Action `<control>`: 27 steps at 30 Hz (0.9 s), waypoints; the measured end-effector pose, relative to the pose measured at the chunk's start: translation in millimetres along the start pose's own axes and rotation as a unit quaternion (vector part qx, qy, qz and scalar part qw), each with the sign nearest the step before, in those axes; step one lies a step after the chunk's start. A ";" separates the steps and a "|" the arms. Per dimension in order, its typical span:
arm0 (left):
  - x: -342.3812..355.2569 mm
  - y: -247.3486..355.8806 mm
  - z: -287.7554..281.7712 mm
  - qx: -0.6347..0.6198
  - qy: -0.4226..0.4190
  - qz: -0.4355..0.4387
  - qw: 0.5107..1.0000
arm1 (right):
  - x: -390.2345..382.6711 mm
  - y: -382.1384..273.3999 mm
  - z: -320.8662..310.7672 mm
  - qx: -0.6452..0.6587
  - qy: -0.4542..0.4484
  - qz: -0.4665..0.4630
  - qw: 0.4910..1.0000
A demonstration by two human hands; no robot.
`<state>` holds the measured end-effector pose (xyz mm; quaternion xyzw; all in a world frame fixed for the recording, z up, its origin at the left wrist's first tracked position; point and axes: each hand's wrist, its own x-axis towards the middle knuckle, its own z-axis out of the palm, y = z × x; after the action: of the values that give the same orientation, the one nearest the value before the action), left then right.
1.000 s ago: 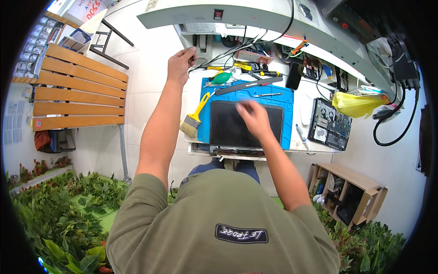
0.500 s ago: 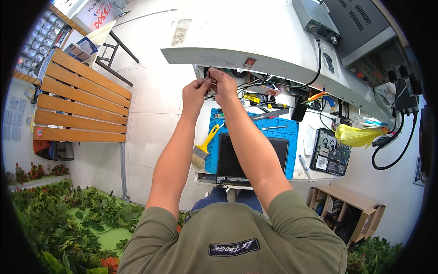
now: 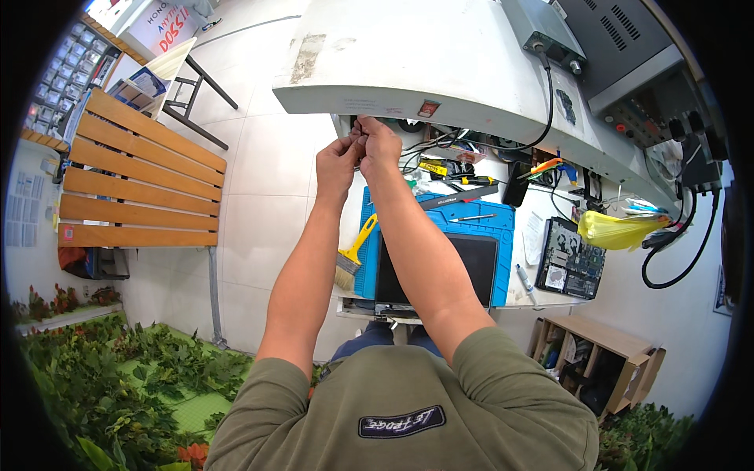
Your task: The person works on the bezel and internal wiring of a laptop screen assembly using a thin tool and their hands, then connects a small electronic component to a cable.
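Note:
Both hands are raised close together at the left end of the bench, just under the front edge of the white shelf (image 3: 345, 100). My left hand (image 3: 337, 161) is closed in a pinch, its fingertips meeting those of my right hand (image 3: 380, 147). The right fingers are pinched too, and whatever lies between them is too small to make out. Below my forearms a black laptop screen panel (image 3: 440, 267) lies on a blue work mat (image 3: 503, 243). A yellow-handled brush (image 3: 361, 242) rests at the mat's left side.
An opened laptop base (image 3: 569, 259) and a pen-like tube (image 3: 525, 281) lie to the right. Behind the mat are black cables (image 3: 428, 145), a long black strip (image 3: 459, 198) and a tweezers-like tool (image 3: 473, 218). A slatted wooden bench (image 3: 141, 200) stands left.
My hands have shifted slightly, with the right hand moving a little to the left and the fingers still pinched together. The view has moved slightly.

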<state>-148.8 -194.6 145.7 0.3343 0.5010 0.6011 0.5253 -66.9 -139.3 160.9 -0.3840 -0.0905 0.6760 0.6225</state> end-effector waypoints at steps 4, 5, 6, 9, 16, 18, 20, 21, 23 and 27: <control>-3.9 2.5 -6.6 0.030 -0.009 -0.007 0.999 | -6.9 1.9 2.6 0.024 -0.009 -0.011 1.000; -5.3 3.1 -6.5 0.030 -0.009 -0.006 0.999 | -7.6 2.3 3.1 0.028 -0.017 -0.019 0.999; -6.4 3.8 -5.9 0.030 -0.010 -0.005 0.999 | -8.5 2.0 3.0 0.032 -0.026 -0.028 0.999; -9.8 5.5 -6.1 -0.012 -0.023 0.012 1.000 | -13.3 -2.3 -5.4 0.004 -0.082 -0.020 0.996; -46.7 0.0 -19.4 0.010 -0.068 -0.055 0.996 | -48.0 -22.9 -62.1 -0.189 -0.136 -0.120 0.965; -63.6 -5.7 -23.0 -0.001 -0.095 -0.095 0.991 | -60.9 -28.9 -81.6 -0.197 -0.150 -0.122 0.961; -81.9 -12.6 -19.7 -0.014 -0.101 -0.134 0.986 | -72.9 -39.6 -107.0 -0.231 -0.165 -0.103 0.953; -91.0 -15.4 -16.6 -0.020 -0.106 -0.153 0.982 | -80.3 -43.2 -121.3 -0.210 -0.143 -0.082 0.964; -107.4 -20.0 -9.5 -0.006 -0.125 -0.188 0.974 | -100.8 -50.7 -151.6 -0.163 -0.097 -0.046 0.981; -138.1 -35.5 5.0 0.053 -0.210 -0.227 0.950 | -147.7 -74.7 -214.6 -0.107 -0.096 0.147 0.979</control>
<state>-102.6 -328.7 130.4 0.3578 0.4732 0.3551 0.7225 116.1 -334.6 117.9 -0.3903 -0.1642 0.7806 0.4598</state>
